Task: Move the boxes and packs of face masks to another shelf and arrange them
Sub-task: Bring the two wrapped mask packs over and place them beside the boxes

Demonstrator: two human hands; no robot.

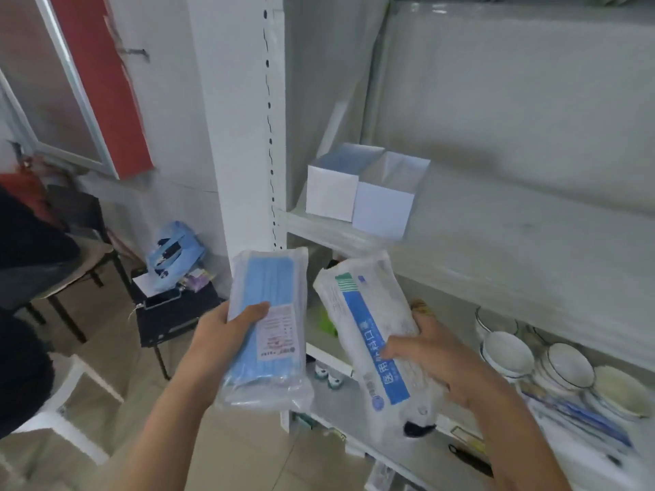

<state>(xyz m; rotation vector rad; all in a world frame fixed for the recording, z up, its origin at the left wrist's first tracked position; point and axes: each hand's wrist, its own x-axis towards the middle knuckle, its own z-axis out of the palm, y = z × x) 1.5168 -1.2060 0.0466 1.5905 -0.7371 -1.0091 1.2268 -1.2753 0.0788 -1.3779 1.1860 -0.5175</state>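
A white metal shelving unit (496, 221) fills the right of this tiled room, with two open white paper boxes (365, 187) at the left end of its near shelf and stacked bowls (538, 359) on the shelf below. In front of the lower shelf I hold two flat, crinkly plastic packs upright, long axes pointing up and away. My left hand (227, 334) pinches the blue mask pack (266, 324), thumb on top, and my right hand (436, 359) curls its fingers around the white pack with the blue stripe (372, 334).
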